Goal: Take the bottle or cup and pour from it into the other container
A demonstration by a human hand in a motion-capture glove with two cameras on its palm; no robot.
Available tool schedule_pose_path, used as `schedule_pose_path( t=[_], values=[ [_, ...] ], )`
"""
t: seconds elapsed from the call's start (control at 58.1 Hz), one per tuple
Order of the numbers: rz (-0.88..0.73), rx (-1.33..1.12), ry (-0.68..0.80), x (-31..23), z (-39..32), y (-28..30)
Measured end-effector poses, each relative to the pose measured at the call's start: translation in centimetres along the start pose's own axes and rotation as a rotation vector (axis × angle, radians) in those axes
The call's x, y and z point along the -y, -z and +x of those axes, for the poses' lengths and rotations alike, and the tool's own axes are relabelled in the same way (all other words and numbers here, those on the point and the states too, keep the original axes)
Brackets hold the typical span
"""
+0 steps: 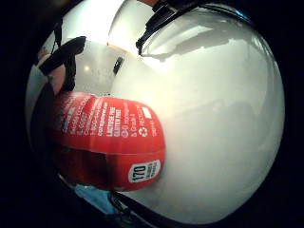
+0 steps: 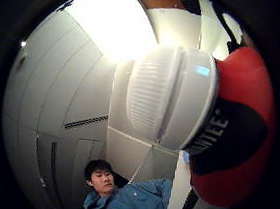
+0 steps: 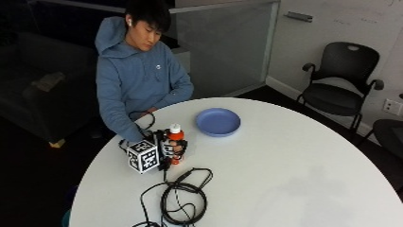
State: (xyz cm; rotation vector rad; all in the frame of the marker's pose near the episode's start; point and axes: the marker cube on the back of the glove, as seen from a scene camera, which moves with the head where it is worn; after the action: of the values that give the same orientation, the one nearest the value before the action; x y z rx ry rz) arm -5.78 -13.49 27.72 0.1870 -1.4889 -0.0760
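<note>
Red bottle (image 3: 175, 142) gripped, cap (image 2: 168, 95) on, nothing poured yet.
You have your gloved right hand (image 3: 165, 149) wrapped round the bottle near the table's (image 3: 283, 165) edge in front of you; whether its base has left the surface, you cannot tell. It stands upright, long axis vertical, white cap pointing up. The blue plate (image 3: 218, 121) sits apart, further in. Ahead of you, by my reading: uncapping, carrying across, tipping.
</note>
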Motion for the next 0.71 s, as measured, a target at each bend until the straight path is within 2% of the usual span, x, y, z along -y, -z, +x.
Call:
schedule_pose_path(
  t=[0.706],
  values=[
    [-0.109, 0.032, 0.018, 1.3, -4.8, -2.0]
  ],
)
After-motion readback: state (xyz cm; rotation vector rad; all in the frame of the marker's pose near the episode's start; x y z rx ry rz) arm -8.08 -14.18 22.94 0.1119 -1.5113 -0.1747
